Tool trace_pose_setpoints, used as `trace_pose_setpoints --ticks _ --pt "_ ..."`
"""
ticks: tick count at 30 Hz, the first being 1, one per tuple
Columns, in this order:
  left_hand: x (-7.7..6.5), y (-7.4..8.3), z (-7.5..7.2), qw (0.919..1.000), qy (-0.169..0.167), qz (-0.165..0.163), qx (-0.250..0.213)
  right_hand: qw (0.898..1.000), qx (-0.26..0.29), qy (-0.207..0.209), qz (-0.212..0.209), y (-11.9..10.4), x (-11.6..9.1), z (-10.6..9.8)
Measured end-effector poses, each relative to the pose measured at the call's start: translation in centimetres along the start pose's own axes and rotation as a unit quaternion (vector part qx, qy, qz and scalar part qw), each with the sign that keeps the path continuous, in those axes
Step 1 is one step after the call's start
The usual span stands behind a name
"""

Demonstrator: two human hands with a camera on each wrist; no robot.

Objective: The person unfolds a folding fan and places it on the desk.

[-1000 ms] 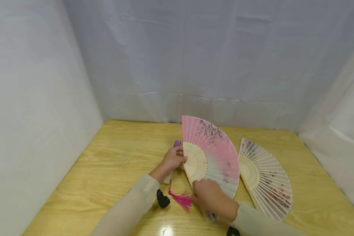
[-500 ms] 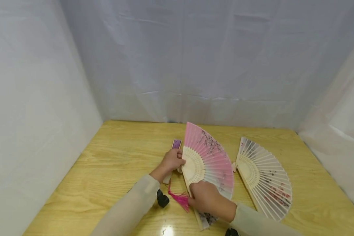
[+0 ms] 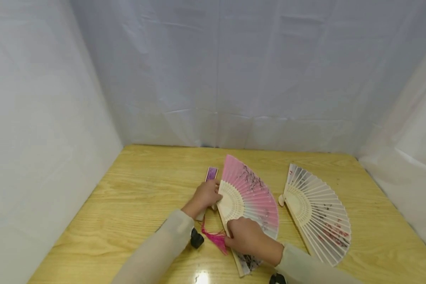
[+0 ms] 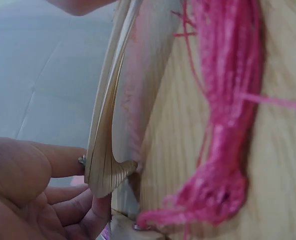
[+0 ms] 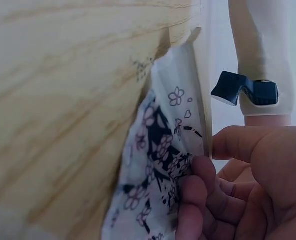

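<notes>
A pink folding fan (image 3: 250,187) with dark blossom branches is spread between my two hands. At its pivot end, my left hand (image 3: 205,194) pinches the pale sticks (image 4: 105,125), the thumb by the metal rivet in the left wrist view. My right hand (image 3: 246,236) holds the near outer stick, its fingers curled on the flowered white cloth (image 5: 172,135) in the right wrist view. Partly hidden under my left hand lies a narrow strip with a purple end (image 3: 212,172). A magenta tassel (image 3: 216,239) lies between my hands, close to my right thumb.
To the right, a second folding fan (image 3: 321,221), whitish with red and grey prints, lies spread on the wooden table (image 3: 127,197). Pale sheeting (image 3: 213,71) walls the back and both sides. A black wrist device (image 3: 197,238) shows at the left sleeve.
The pink fan has come down and towards me, and its spread is narrower. Its near stick and flowered corner now show below my right hand. The whitish fan stays put.
</notes>
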State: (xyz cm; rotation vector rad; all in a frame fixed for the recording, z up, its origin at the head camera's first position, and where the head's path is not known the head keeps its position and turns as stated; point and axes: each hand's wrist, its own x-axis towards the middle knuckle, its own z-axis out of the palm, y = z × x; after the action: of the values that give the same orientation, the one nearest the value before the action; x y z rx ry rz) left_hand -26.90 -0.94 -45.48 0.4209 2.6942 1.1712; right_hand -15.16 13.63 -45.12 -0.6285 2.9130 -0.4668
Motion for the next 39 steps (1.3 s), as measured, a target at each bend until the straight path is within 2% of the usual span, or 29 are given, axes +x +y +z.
trace_pose_setpoints --ticks 8,13,18,23,27,33,39 --pt "0.0 0.3 0.5 0.9958 0.026 0.022 0.085 1.000 -0.001 -0.007 0.013 -0.1 -0.1 -0.1" --pt "-0.2 0.6 0.9 0.9939 0.033 0.024 0.103 1.000 -0.011 -0.003 0.015 -0.2 -0.2 -0.2" --pt "-0.4 0.7 1.2 0.9895 0.044 0.047 0.130 1.000 -0.019 0.008 0.013 -0.4 -0.3 -0.3" --pt "-0.6 0.8 1.1 0.9872 0.054 0.060 0.138 1.000 -0.006 0.018 0.018 -0.4 -0.3 -0.6" --pt "-0.6 0.8 0.8 0.9879 0.047 0.059 0.136 0.999 0.011 0.032 0.022 -0.2 0.0 -0.8" --pt "-0.3 0.7 -0.7 0.9892 0.034 0.042 0.136 0.998 0.051 0.040 0.028 -0.7 1.1 -1.8" --pt "0.1 0.4 -2.3 0.9894 0.033 0.036 0.137 0.997 0.042 0.044 0.042 -1.6 2.5 -2.5"
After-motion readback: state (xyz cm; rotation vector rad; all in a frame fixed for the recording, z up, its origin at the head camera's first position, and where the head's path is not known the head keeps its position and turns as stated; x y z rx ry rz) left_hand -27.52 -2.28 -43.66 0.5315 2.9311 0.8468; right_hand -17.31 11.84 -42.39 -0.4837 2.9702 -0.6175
